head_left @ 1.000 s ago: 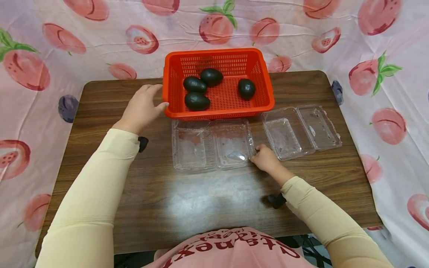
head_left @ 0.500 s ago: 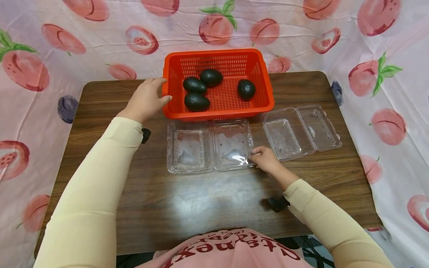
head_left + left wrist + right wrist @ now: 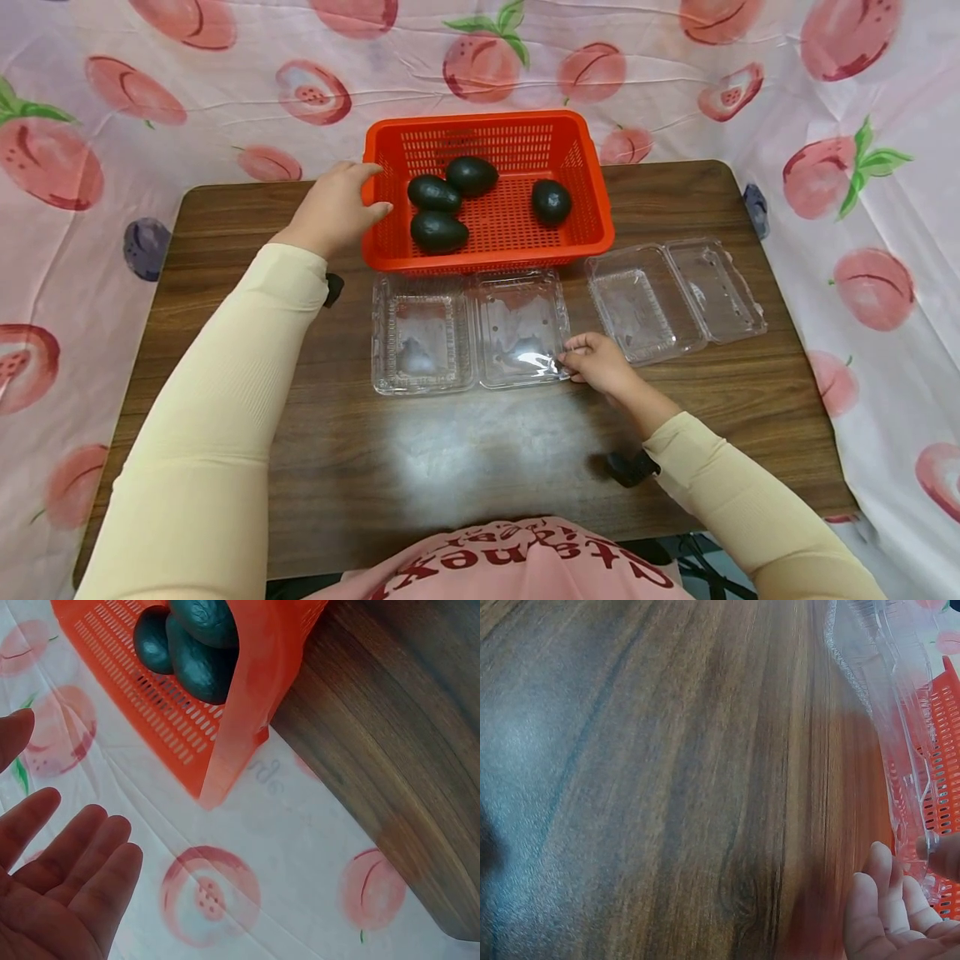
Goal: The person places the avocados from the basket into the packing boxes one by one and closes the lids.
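Note:
An opened clear plastic clamshell container (image 3: 423,333) lies flat in front of the red basket (image 3: 525,252), its two halves side by side. My right hand (image 3: 600,365) pinches the near right corner of this clamshell between thumb and fingers; the right wrist view shows the thumb on top of the clear rim (image 3: 911,780). Over the basket's left rim hovers my left hand (image 3: 337,208), fingers spread and holding nothing. Several dark green avocados (image 3: 439,232) lie in the basket, most of them toward its left side.
A second opened clear clamshell (image 3: 637,312) lies on the right of the wooden table (image 3: 480,467). Fruit-printed cloth (image 3: 420,75) hangs behind the table and along both sides.
My left hand has moved right and away from me, up to the basket's left rim. The held clamshell has shifted slightly left and nearer to me, its left half settling flat.

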`<state>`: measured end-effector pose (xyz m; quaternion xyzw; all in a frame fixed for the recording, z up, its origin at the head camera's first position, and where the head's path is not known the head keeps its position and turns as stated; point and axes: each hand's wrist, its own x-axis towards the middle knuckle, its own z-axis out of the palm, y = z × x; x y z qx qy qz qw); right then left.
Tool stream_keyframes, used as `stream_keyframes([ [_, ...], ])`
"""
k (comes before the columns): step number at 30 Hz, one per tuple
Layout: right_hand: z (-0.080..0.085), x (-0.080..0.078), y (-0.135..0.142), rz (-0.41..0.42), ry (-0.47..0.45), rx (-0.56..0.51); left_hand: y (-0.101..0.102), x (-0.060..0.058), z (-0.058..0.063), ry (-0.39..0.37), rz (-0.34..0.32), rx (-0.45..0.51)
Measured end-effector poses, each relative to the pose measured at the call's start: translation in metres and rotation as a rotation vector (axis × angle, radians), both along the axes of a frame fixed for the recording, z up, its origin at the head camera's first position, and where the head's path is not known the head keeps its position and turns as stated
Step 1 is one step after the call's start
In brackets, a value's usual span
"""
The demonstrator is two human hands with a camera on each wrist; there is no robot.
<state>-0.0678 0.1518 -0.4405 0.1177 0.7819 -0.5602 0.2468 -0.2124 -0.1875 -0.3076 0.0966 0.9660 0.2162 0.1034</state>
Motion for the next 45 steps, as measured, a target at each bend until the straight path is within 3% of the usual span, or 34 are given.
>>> stream_keyframes([
  [8, -0.001, 0.001, 0.003, -0.033, -0.045, -0.09, 0.009, -0.013, -0.003, -0.027, -0.023, 0.01],
  [17, -0.001, 0.0, 0.004, -0.029, -0.059, -0.099, 0.015, -0.029, 0.0, -0.068, -0.034, 0.013],
  [27, -0.001, 0.001, 0.006, -0.041, -0.061, -0.112, 0.027, -0.044, -0.004, -0.092, -0.097, -0.079],
  [45, 0.0, 0.003, 0.009, -0.042, -0.058, -0.129, 0.048, -0.06, -0.018, -0.236, -0.137, -0.166],
])
